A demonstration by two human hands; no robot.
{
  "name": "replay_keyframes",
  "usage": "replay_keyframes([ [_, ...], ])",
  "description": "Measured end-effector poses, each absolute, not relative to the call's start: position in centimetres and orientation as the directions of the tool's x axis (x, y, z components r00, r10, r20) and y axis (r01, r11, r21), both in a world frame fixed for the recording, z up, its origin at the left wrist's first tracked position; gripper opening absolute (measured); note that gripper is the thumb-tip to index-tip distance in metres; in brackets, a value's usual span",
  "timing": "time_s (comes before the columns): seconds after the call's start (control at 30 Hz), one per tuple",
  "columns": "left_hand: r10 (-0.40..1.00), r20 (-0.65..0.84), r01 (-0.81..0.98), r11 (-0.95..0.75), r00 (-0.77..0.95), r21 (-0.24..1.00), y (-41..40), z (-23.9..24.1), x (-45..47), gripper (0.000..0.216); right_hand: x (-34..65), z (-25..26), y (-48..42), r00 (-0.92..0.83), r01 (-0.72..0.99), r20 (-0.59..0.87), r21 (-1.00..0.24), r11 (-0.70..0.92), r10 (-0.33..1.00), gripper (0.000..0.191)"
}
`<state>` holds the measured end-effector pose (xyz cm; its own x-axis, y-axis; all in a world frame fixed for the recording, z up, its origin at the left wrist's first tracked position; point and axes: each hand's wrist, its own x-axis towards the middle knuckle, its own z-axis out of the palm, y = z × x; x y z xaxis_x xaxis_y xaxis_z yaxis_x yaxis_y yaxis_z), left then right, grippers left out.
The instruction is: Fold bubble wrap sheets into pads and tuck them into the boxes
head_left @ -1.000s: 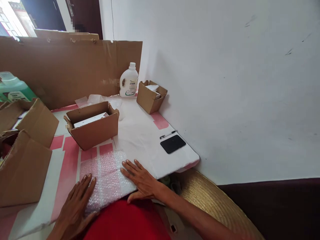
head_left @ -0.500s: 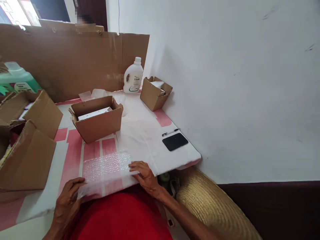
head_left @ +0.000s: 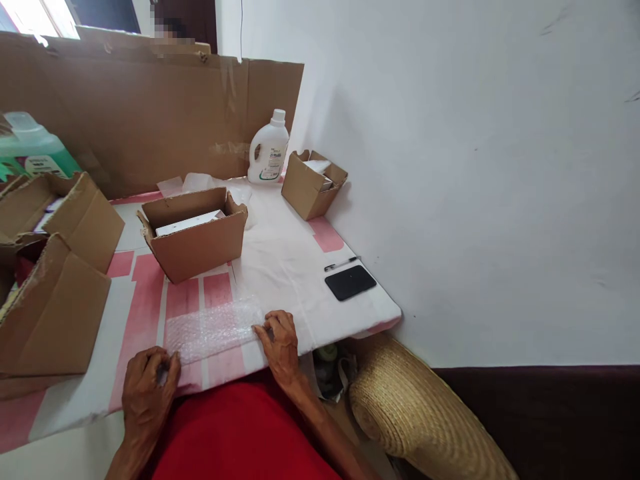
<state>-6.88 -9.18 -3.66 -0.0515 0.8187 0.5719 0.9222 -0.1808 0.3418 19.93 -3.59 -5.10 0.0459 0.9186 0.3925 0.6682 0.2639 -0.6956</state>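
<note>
A clear sheet of bubble wrap [head_left: 215, 330] lies on the table near its front edge, and it looks folded over along the near side. My left hand [head_left: 149, 387] has its fingers curled and closed on the sheet's near left corner. At the right end, my right hand [head_left: 280, 343] pinches the edge of the wrap between thumb and fingers. Behind the wrap stands an open cardboard box [head_left: 200, 250] with a white flat box [head_left: 187, 225] inside.
To the right lie a black phone-like slab [head_left: 350, 283] and a pen [head_left: 341, 264]. A white jug [head_left: 269, 150] and a small carton [head_left: 310, 190] stand at the back. More cartons [head_left: 65, 313] and a green bottle [head_left: 40, 150] are on the left. A cardboard panel [head_left: 150, 120] borders the rear.
Both hands have moved slightly away from my body, bringing the wrap's near edge up and over onto the rest of the sheet. The view has shifted a little.
</note>
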Motion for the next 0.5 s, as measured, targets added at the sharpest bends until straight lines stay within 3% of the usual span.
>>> replay_keyframes([
  [0.13,0.833,0.537,0.925,-0.090,-0.134,0.370,-9.3,-3.2,-6.4,0.016,20.0,-4.9,-3.4,0.045,0.714,0.345,-0.668,0.212,0.937,0.021],
  [0.27,0.807,0.539,0.899,-0.022,-0.243,0.437,-9.5,-2.0,-5.5,0.050,19.4,-3.7,-4.4,0.098,0.676,0.423,-0.693,0.252,0.901,0.012],
  [0.37,0.800,0.599,0.926,-0.254,0.040,0.278,-9.4,-1.9,-5.4,0.049,17.2,-2.4,-5.6,-0.234,0.649,0.556,-0.522,0.553,0.798,0.041],
  [0.43,0.774,0.568,0.895,-0.424,0.279,0.138,-9.1,-2.7,-5.9,0.047,15.6,-2.0,-5.9,-0.554,0.543,0.498,-0.391,0.744,0.667,0.061],
  [0.5,0.749,0.524,0.869,-0.494,0.406,0.032,-8.7,-3.8,-6.8,0.046,15.0,-2.1,-5.6,-0.718,0.490,0.360,-0.347,0.800,0.596,0.074],
])
